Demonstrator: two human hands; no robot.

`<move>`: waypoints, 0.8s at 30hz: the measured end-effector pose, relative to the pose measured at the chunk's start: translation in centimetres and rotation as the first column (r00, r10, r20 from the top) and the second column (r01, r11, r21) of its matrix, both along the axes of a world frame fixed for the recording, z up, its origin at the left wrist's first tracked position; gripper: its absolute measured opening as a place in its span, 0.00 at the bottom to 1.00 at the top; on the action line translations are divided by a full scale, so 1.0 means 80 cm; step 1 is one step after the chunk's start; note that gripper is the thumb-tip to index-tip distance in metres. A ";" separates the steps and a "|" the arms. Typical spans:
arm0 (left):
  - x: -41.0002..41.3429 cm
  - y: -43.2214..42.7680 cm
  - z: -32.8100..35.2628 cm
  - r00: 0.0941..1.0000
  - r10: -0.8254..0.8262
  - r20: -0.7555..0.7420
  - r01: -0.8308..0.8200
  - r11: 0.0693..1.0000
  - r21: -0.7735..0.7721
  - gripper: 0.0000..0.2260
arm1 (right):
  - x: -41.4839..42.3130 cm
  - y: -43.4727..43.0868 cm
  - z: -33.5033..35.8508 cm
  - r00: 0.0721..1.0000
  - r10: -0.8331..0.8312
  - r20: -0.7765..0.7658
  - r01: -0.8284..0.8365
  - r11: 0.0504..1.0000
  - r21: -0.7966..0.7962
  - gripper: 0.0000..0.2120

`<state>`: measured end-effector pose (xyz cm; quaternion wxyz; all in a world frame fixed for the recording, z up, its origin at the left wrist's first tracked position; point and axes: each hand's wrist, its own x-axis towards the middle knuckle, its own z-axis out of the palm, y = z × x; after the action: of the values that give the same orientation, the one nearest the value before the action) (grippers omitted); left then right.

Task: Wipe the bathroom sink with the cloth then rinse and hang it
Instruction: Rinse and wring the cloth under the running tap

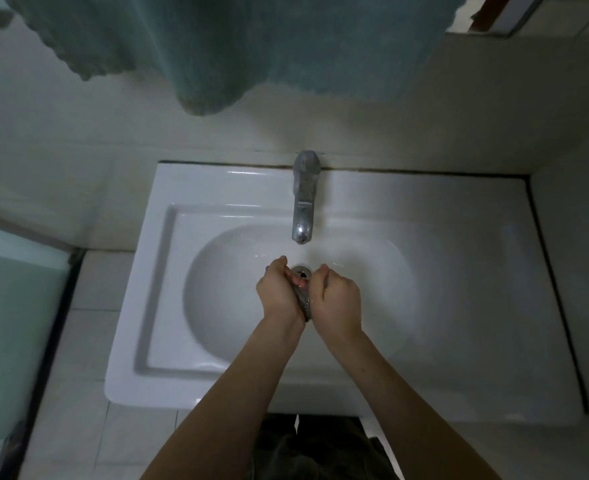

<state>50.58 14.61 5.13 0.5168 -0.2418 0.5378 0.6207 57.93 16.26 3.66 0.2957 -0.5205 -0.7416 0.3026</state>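
above us a big teal towel (217, 46) hangs against the pale wall, its lower hem well clear of everything below. under it we see the white sink (476, 244), its back edge tight to the wall and its right edge against a side wall. on the left its rim ends over white tiles (89, 341), with a greenish glass panel (12, 289) farther left. the oval basin (230, 306) leaves open room on both sides of our hands. our two bare forearms extend from the near edge and converge toward the middle of the basin, wrists close together. the chrome faucet (305, 199) stands at the back rim, its spout pointing toward us just beyond the knuckles and apart from them. our left hand (279, 292) and right hand (338, 299) are both curled, backs up, fingers wrapped round the grey cloth (304, 304), which is bunched into a wet-looking twist between the two palms. the cloth sits over the basin's middle, just on the near side of the drain (301, 271), which shows between the thumbs.
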 end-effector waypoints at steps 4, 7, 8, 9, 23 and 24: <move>0.008 -0.003 -0.017 0.999 0.023 0.037 -0.020 0.998 -0.058 0.19 | 0.009 -0.004 -0.028 0.998 0.026 0.065 -0.021 0.997 -0.080 0.21; 0.013 -0.006 -0.028 0.999 0.018 0.043 -0.014 0.996 -0.088 0.17 | 0.017 -0.009 -0.039 0.997 0.053 0.057 -0.049 0.996 -0.077 0.21; 0.015 -0.008 -0.031 0.999 0.011 0.040 -0.007 0.995 -0.095 0.17 | 0.020 -0.011 -0.042 0.996 0.076 0.056 -0.072 0.995 -0.072 0.21; 0.016 -0.009 -0.034 0.999 0.009 0.040 -0.005 0.995 -0.098 0.17 | 0.022 -0.012 -0.043 0.994 0.098 0.056 -0.093 0.992 -0.086 0.21; -0.045 -0.017 0.017 0.846 -0.419 -0.330 0.511 0.814 0.276 0.11 | 0.044 0.008 0.038 0.932 -0.063 -0.358 -0.167 0.801 -0.576 0.13; -0.051 -0.020 0.027 0.792 -0.469 -0.391 0.580 0.777 0.244 0.12 | 0.048 0.009 0.045 0.923 -0.061 -0.379 -0.173 0.816 -0.552 0.12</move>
<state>46.53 12.97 7.28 0.6147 0.1158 0.5380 0.5651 61.78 17.01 7.29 0.2532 -0.4943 -0.5590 0.6157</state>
